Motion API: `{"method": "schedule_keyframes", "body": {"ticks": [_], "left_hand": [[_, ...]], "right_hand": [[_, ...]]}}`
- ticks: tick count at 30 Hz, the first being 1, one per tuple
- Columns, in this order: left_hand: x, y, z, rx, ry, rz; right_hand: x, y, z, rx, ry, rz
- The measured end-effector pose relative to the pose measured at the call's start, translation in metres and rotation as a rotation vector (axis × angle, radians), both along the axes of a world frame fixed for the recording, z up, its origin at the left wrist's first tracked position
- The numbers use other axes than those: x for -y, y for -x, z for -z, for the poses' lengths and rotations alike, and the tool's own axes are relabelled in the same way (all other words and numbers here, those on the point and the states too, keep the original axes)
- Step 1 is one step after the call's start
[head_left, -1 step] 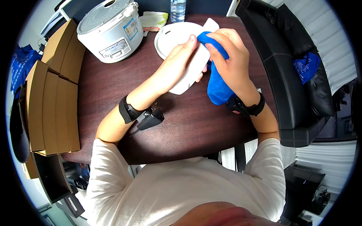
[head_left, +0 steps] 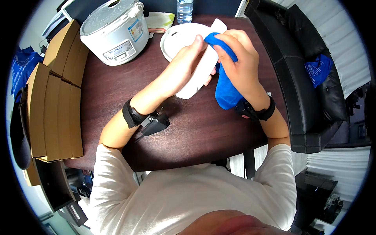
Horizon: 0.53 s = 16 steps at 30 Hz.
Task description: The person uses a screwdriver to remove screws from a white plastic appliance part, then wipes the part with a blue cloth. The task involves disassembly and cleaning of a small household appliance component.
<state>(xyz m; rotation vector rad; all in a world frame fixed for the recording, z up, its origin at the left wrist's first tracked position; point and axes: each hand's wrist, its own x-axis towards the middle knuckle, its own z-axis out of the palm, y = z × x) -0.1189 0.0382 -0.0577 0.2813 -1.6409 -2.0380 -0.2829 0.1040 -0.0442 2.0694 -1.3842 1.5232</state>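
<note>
My left hand (head_left: pixel 181 69) is closed around a long white piece (head_left: pixel 201 69), perhaps a dish or tray seen almost edge-on. It is held tilted above the table, its thumb on the near face and some fingertips showing behind it. My right hand (head_left: pixel 243 56) pinches a blue cloth (head_left: pixel 227 89) against the upper right edge of the white piece. The cloth's loose end hangs down below my right palm. Behind my left hand lies a round white plate or lid (head_left: pixel 172 43), partly hidden by the hand and the white piece.
A white rice cooker (head_left: pixel 117 37) stands at the far left of the dark wooden table (head_left: pixel 117 98). A folded cloth (head_left: pixel 159 21) and a water bottle (head_left: pixel 185 11) are at the back. Cardboard boxes (head_left: pixel 55 113) line the left side; a black sofa (head_left: pixel 291 74) is on the right.
My left wrist has shifted very slightly to the left. Both hands keep their hold on the white piece and the blue cloth.
</note>
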Motion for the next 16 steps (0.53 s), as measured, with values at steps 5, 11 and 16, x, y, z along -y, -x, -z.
{"method": "schedule_keyframes", "body": {"ticks": [5, 11, 16], "left_hand": [[-0.012, 0.002, -0.01, -0.196, -0.206, -0.005], [-0.002, -0.004, -0.015, -0.309, -0.447, 0.143], [0.007, -0.004, -0.005, -0.346, -0.482, 0.092]], "right_hand": [[0.004, -0.002, 0.007, -0.084, 0.04, -0.02], [-0.004, -0.009, 0.004, -0.114, -0.002, -0.069], [-0.007, -0.016, 0.005, -0.125, -0.05, -0.132]]}}
